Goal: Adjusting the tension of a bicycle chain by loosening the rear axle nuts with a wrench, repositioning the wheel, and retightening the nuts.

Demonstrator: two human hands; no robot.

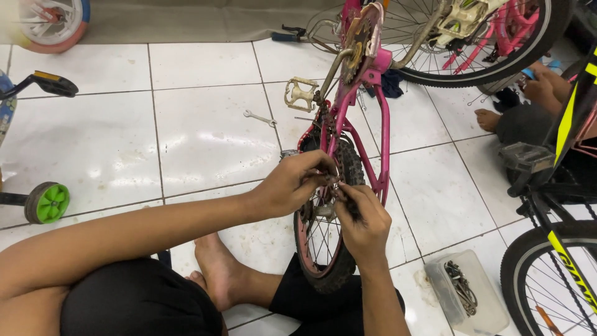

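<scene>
A small pink bicycle lies upside down on the white tiled floor in front of me. Its rear wheel with a black tyre stands between my knees. My left hand pinches the dark greasy chain at the top of the wheel. My right hand grips the same chain just to the right, fingers closed around it. The chainring and a cream pedal sit farther up the frame. My bare foot rests on the tiles beside the wheel.
A spanner lies on the floor left of the frame. A clear plastic tub of metal parts sits at lower right. A black and yellow bicycle stands at right, with another person's foot behind. A green training wheel is at left.
</scene>
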